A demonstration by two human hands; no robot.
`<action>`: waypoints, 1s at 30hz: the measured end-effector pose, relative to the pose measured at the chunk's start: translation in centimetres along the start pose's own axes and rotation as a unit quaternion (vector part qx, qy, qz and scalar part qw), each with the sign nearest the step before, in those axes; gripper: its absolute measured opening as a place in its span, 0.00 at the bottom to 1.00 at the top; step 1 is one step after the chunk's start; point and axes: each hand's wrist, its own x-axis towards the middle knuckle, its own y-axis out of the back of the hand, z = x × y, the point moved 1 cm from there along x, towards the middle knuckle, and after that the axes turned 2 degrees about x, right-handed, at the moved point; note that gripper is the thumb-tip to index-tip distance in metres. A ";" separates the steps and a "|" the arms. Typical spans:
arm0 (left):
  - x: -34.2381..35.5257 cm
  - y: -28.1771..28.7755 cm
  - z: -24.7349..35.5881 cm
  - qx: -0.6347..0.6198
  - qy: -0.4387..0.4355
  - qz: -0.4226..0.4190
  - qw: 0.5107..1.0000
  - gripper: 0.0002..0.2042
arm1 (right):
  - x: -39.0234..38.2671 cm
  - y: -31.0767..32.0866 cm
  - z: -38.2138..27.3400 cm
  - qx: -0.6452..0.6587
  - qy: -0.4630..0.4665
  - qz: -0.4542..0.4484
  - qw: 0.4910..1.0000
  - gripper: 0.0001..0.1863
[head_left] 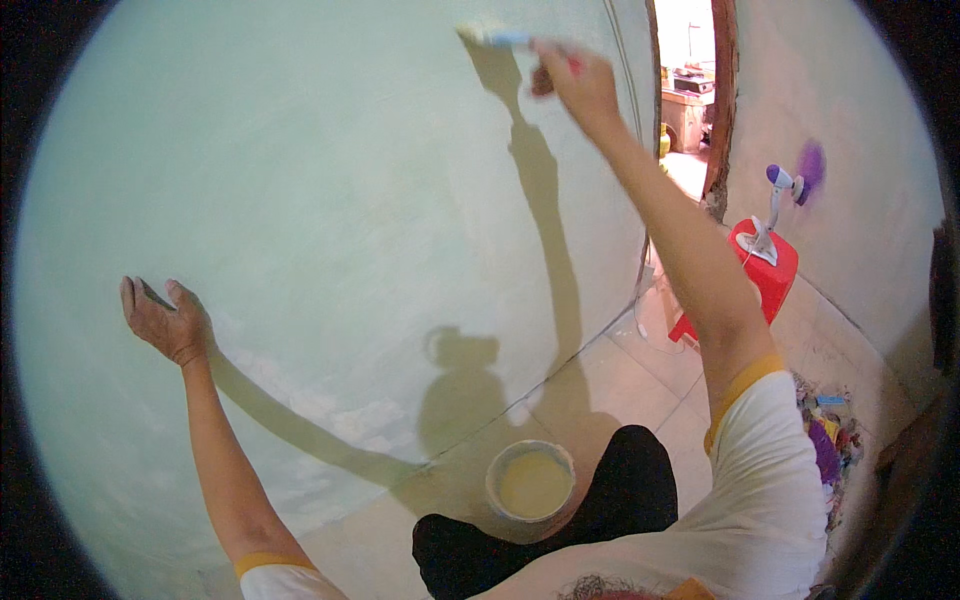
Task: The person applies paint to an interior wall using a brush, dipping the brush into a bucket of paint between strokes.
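My right hand [580,82] is raised high and closed around the handle of a paintbrush [506,39]. The brush has a blue part, and its pale bristles point left, at or close to the pale green wall [330,190]; whether they touch it I cannot tell. Lower on the left, my left hand [168,322] is empty, thumb apart from the fingers, and seems to rest against the wall. A round white bucket [492,487] of pale yellow paint [532,484] stands on the floor between my knees and the wall.
To the right, a small white and purple fan [772,215] stands on a red plastic stool [775,285]. Beyond the wall's end is a doorway [722,110] with a stove [692,82] past it. Colourful clutter [828,440] lies on the tiled floor [625,375] at right.
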 end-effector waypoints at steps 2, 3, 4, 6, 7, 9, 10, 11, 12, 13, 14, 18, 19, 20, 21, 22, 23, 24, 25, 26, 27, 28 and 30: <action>0.0 0.0 -0.7 -0.009 -0.004 0.008 1.000 0.28 | -7.3 -0.4 0.8 -0.037 -0.060 -0.032 0.997 0.22; 0.0 0.1 -1.2 -0.011 -0.009 0.011 1.000 0.28 | -11.1 -0.8 1.5 0.001 -0.067 -0.034 0.997 0.21; 0.1 0.0 -0.8 -0.019 -0.002 0.013 1.000 0.28 | -14.6 -0.1 2.7 0.004 -0.123 -0.060 0.991 0.19; 0.3 0.6 -0.2 -0.025 0.005 0.012 1.000 0.28 | -21.2 1.0 3.2 -0.023 -0.175 -0.117 0.977 0.17; 0.1 0.3 -0.2 -0.023 0.004 0.014 1.000 0.28 | -23.5 1.7 3.3 -0.037 -0.207 -0.141 0.968 0.17; 0.1 0.2 -0.4 -0.015 -0.003 0.018 1.000 0.28 | -26.0 2.2 3.4 -0.008 -0.291 -0.178 0.940 0.17; 0.1 0.1 -0.5 -0.012 -0.001 0.015 1.000 0.28 | -26.5 2.3 3.5 0.005 -0.333 -0.196 0.922 0.17; 0.0 0.1 -0.6 -0.009 0.001 0.011 1.000 0.28 | -26.1 2.1 3.9 -0.022 -0.300 -0.217 0.929 0.18; 0.1 0.1 -0.6 -0.006 0.002 0.008 1.000 0.28 | -24.6 1.6 4.0 -0.047 -0.268 -0.237 0.933 0.18; 0.2 0.1 -0.6 -0.015 0.004 0.014 1.000 0.28 | -22.7 1.0 4.0 -0.071 -0.234 -0.256 0.935 0.19; 0.3 0.1 -0.5 -0.023 0.007 0.020 0.999 0.27 | -20.2 0.3 3.8 -0.102 -0.218 -0.255 0.937 0.20; 0.2 -0.2 -1.0 -0.028 0.004 0.020 0.999 0.28 | -5.4 -1.9 -1.3 -0.211 -0.036 -0.189 0.958 0.23; 0.2 -0.1 -0.8 -0.029 0.004 0.024 0.999 0.28 | -1.5 -2.1 -3.0 -0.200 -0.027 -0.153 0.967 0.23; 0.3 0.1 -0.6 -0.030 0.004 0.027 0.999 0.28 | 1.6 -2.1 -4.9 -0.168 0.023 -0.112 0.979 0.23; 0.2 0.2 -0.5 -0.032 0.004 0.027 0.999 0.28 | 3.1 -2.3 -7.2 -0.074 0.069 -0.035 0.994 0.25; 0.0 0.4 -1.2 -0.020 0.001 0.021 1.000 0.28 | 2.9 -2.6 -11.9 0.073 -0.045 -0.031 0.996 0.17; 0.0 0.2 -0.8 -0.020 0.006 0.021 1.000 0.28 | 3.0 -2.6 -11.9 0.085 -0.033 -0.019 0.996 0.17; 0.2 0.2 -0.9 -0.014 0.007 0.019 1.000 0.28 | 3.3 -3.2 -11.6 0.103 -0.023 -0.009 0.994 0.17; 0.3 0.1 -1.1 -0.013 0.000 0.018 1.000 0.29 | 3.2 -3.8 -11.1 0.121 -0.012 0.001 0.993 0.17; 0.3 0.1 -1.3 -0.012 -0.007 0.017 1.000 0.29 | 1.6 -4.1 -10.1 0.025 -0.017 -0.011 0.999 0.17; 0.1 -0.4 -1.3 -0.014 -0.011 0.015 1.000 0.29 | -0.9 -4.5 -8.2 -0.034 0.020 -0.016 0.999 0.21; -0.1 -0.6 -1.1 -0.018 -0.018 0.021 0.999 0.29 | -4.2 -4.8 -5.9 -0.094 0.059 -0.020 0.994 0.26; -0.1 -0.4 -1.8 -0.013 -0.036 0.034 0.999 0.29 | -12.5 -5.9 -3.8 -0.067 -0.038 -0.062 0.995 0.20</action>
